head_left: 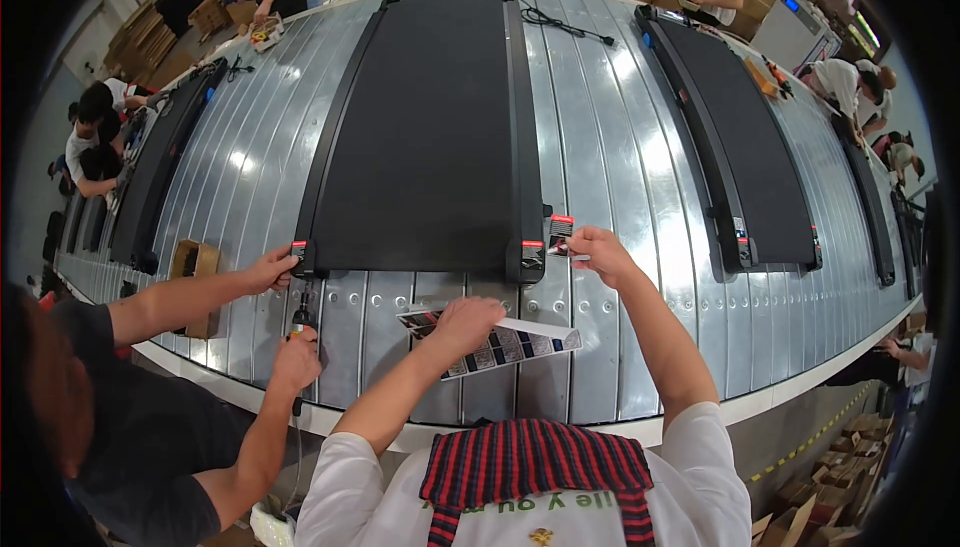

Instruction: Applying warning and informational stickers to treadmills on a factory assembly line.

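Observation:
My right hand (594, 248) pinches a small red, white and dark label (562, 228), just right of the treadmill base's near right corner. My left hand (466, 324) is closed on a sheet of stickers (515, 347), covering part of it; the sheet lies slanted over the metal rollers with its right end curled. In front of me lies the treadmill base (425, 137), with a black belt and dark side rails. Its near right end cap (531, 259) carries a similar red label, and so does the near left end cap (300, 252).
At my left a co-worker's hand (272, 269) touches the left end cap, while the other holds a power screwdriver (300, 322). A cardboard box (203, 287) stands beyond. More treadmill bases (735, 137) lie along the roller table (640, 347). A black cable (570, 27) lies at the far end.

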{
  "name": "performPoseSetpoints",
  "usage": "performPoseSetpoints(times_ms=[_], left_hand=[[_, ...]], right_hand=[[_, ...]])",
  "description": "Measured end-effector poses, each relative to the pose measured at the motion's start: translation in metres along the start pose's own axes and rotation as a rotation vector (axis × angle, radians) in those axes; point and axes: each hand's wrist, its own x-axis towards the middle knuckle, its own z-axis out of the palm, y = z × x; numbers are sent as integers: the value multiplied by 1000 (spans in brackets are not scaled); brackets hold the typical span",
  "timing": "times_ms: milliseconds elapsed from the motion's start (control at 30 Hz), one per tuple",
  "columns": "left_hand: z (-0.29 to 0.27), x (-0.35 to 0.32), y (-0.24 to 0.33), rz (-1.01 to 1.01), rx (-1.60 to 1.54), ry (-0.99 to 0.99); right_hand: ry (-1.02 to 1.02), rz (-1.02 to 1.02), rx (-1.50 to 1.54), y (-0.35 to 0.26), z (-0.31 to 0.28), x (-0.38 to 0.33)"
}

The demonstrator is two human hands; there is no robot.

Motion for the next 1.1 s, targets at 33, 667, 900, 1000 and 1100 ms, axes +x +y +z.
performPoseSetpoints(times_ms=[33, 667, 900, 1000, 1100], left_hand=[[-1, 4, -2, 30, -27, 83], [-26, 69, -34, 150, -94, 215], [-26, 77, -33, 119, -96, 157], [-27, 76, -33, 108, -96, 142], [-27, 76, -34, 111, -96, 146]], right_hand=[[-12, 21, -5, 1, 2, 11], [-64, 219, -9, -9, 20, 66], [-61, 209, -79, -5, 19, 74], [-52, 211, -83, -6, 21, 75], [-48, 205, -64, -3, 20, 77]])
